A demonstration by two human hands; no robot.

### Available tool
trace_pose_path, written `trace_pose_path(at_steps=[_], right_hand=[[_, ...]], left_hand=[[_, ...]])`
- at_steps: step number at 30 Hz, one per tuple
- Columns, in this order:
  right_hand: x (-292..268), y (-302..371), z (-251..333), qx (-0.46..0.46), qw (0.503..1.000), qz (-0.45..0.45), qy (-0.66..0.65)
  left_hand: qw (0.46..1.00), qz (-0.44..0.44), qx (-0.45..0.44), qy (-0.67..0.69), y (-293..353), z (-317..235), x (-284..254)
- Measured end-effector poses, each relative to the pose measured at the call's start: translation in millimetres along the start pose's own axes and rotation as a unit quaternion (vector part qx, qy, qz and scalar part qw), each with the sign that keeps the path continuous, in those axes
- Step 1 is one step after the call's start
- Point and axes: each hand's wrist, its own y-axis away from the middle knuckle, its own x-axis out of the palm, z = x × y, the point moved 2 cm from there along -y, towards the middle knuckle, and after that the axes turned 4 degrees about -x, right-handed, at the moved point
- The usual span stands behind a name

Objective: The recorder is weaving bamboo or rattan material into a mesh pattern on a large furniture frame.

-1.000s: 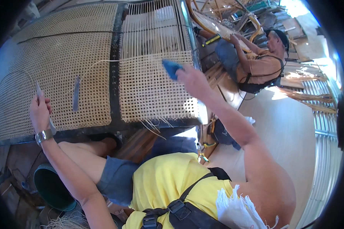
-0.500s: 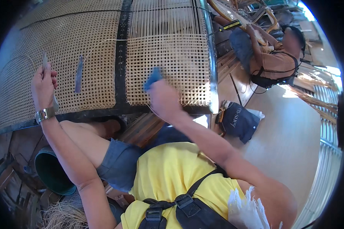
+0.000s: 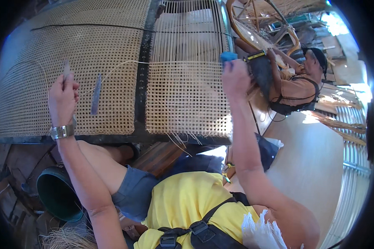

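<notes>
A panel of woven cane webbing (image 3: 108,45) in a dark frame lies before me. On its right section the strands are cross-woven near me and mostly run lengthwise farther off. My left hand (image 3: 63,101), over the left section, is closed on a thin, flat, pointed strip (image 3: 66,67). A similar flat metal strip (image 3: 96,94) lies on the webbing beside it. My right hand (image 3: 237,81) is at the right edge of the frame, closed on a small blue piece (image 3: 228,57) whose kind I cannot make out. A pale cane strand (image 3: 120,64) arcs over the webbing.
Loose cane ends (image 3: 180,141) hang over the near frame edge. A dark green bucket (image 3: 58,195) stands at the lower left. Another person (image 3: 297,89) works at the right beside a curved wooden frame (image 3: 237,31). A dark bag (image 3: 268,151) lies below my right arm.
My right hand has moved right and away from me, from the middle of the right section to its right edge, with the blue piece. My left hand still grips the strip.
</notes>
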Motion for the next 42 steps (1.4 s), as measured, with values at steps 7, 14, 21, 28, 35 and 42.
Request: trace_pose_path(at_steps=[7, 14, 21, 28, 35, 42], right_hand=[[71.6, 69.5, 159.4, -0.166, 0.891, 0.268, -0.327], [82.6, -45.7, 23.7, -0.001, 0.993, 0.080, -0.086], [114.6, 34.7, 124.6, 0.075, 0.830, 0.311, -0.456], [3.7, 76.6, 173.3, -0.265, 0.741, 0.502, -0.359], [164.9, -97.6, 84.7, -0.026, 0.920, 0.370, -0.126], [159.3, -181.0, 13.1, 0.149, 0.971, 0.185, 0.027]], left_hand=[[1.000, 0.019, -0.010, 0.006, 5.5, 10.1, 1.4], [0.998, -0.020, -0.027, 0.044, 10.6, 5.4, -13.8], [0.998, 0.018, -0.062, 0.022, 9.8, 0.1, -1.9], [0.998, 0.022, -0.065, 0.013, 9.5, -4.9, -3.3], [0.998, 0.026, -0.062, -0.001, 2.2, 10.1, 0.1], [0.999, 0.005, -0.054, -0.002, 9.8, 8.0, -11.8]])
